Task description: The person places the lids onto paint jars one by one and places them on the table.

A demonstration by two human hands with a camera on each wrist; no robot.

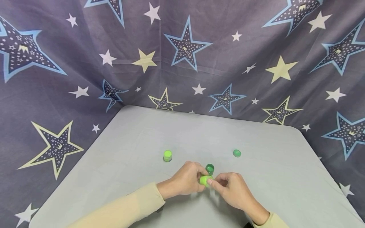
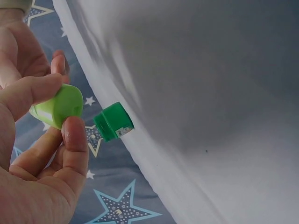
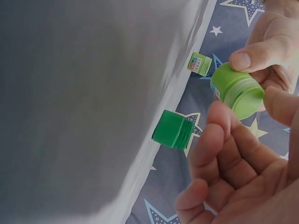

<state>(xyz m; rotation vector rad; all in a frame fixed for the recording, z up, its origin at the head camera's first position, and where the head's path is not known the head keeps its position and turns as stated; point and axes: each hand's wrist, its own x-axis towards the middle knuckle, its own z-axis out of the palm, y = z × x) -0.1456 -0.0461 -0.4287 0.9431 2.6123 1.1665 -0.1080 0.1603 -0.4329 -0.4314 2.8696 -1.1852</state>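
Note:
My left hand grips a small light green jar by its body, thumb on one side and fingers on the other. The jar is tipped sideways, its lid end toward my right hand. That hand has its thumb and a fingertip at opposite edges of the lid, the other fingers loosely bent. Just beyond the held jar, an uncapped dark green jar stands upright on the table, green inside. In the left wrist view, the same dark green jar shows a small label.
Another light green jar, capped, stands on the table to the left. A loose dark green lid lies at the right, farther back. The table has a pale cover, and a star-patterned dark cloth hangs behind it.

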